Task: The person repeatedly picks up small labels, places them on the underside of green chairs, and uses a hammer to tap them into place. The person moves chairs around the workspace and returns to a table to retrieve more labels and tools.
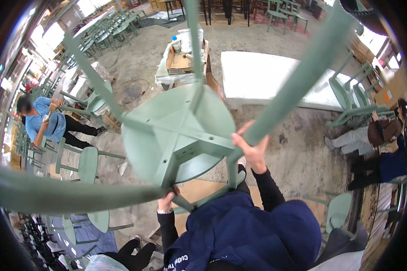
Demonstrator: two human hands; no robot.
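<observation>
Right hand point(253, 151): closed round one leg of the green stool point(178, 135), fingers wrapped tight.
Left hand point(166, 202): curled on another leg near the seat's rim; grip partly hidden.
Stool: upside down, held between both hands, legs fanning towards the wearer.
Beyond the hands: cardboard box point(181, 61), white slab point(267, 79).
Left of the hands: crouching person in blue point(43, 122).

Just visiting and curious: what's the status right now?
Left hand and right hand each grip a leg of the upturned green chair. Nothing blocking.
</observation>
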